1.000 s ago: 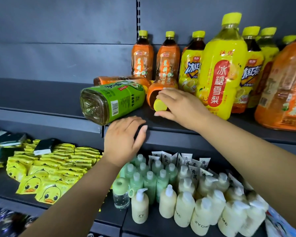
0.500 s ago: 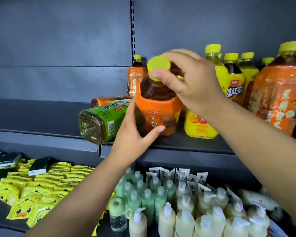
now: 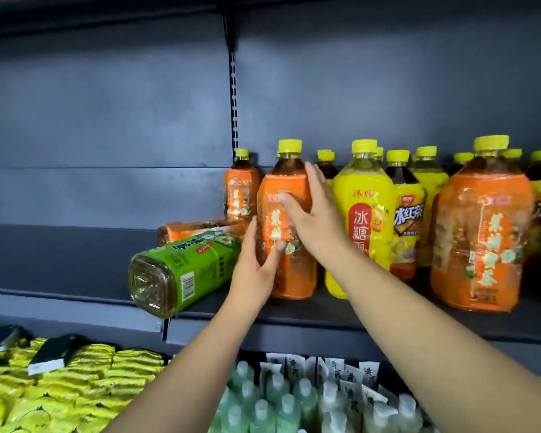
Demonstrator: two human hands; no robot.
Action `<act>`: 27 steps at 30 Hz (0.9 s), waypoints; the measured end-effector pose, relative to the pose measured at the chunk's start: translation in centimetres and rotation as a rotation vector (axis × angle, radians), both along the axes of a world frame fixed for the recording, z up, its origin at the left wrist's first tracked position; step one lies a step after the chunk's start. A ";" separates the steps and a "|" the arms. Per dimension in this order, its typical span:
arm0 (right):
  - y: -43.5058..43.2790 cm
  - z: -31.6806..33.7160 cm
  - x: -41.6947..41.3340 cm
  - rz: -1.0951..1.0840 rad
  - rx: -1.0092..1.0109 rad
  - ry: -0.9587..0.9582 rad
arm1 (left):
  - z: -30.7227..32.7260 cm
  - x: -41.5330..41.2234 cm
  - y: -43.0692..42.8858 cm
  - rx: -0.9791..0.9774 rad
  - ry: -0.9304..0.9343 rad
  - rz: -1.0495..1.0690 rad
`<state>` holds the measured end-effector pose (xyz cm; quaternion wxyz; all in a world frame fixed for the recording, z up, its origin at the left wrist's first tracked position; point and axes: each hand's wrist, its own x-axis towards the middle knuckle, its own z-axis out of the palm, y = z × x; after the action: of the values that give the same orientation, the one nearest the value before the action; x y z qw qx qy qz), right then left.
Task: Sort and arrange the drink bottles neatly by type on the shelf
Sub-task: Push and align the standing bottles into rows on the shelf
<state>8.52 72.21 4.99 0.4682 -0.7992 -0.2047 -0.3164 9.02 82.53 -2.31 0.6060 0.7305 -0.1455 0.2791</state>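
Hands (image 3: 317,225) over orange bottle (image 3: 289,278), label half hidden.

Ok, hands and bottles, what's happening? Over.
Both hands on upright orange bottle. Green bottle lying beside it, overhanging shelf edge.

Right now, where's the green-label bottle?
In the head view, the green-label bottle lies on its side at the shelf's front edge, base overhanging, left of the upright orange bottle both hands hold, in front of another toppled orange bottle.
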 end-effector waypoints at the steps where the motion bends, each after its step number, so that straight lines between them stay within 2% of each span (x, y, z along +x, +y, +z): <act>1: 0.1 -0.8 -0.2 -0.004 0.003 -0.036 | -0.1 0.0 0.1 0.004 0.008 -0.008; 3: 0.2 -2.6 -0.5 -0.007 0.029 -0.062 | -0.2 -0.2 0.6 0.048 0.033 0.011; 5: 0.3 -4.8 -0.7 0.004 0.061 -0.049 | -0.4 -1.4 1.5 0.201 0.033 0.118; 8: 0.5 -7.0 -0.9 -0.023 0.067 -0.003 | 0.6 -5.0 3.7 0.575 -0.197 0.394; 11: 0.6 -7.0 -0.6 -0.072 0.038 0.032 | 2.5 -7.1 6.8 0.818 -0.385 0.525; 13: 1.0 -6.8 -0.3 -0.095 0.015 0.050 | 3.1 -6.8 9.4 1.003 -0.380 0.610; 16: 1.7 -6.5 0.6 -0.115 0.045 0.109 | 3.1 -5.9 12.3 1.180 -0.235 0.694; 18: 2.3 -6.2 1.6 -0.128 0.078 0.144 | 2.6 -5.6 13.1 1.197 -0.151 0.678; 21: 2.8 -5.6 3.3 -0.154 0.107 0.202 | 1.9 -5.5 13.3 1.029 -0.052 0.604; 27: 3.4 -5.2 5.5 -0.240 0.064 0.266 | 0.6 -5.2 13.2 0.870 -0.150 0.592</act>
<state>14.05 75.66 -0.25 0.4752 -0.8375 -0.0341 -0.2678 3.84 95.77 -1.70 0.1303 0.9023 -0.0782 0.4035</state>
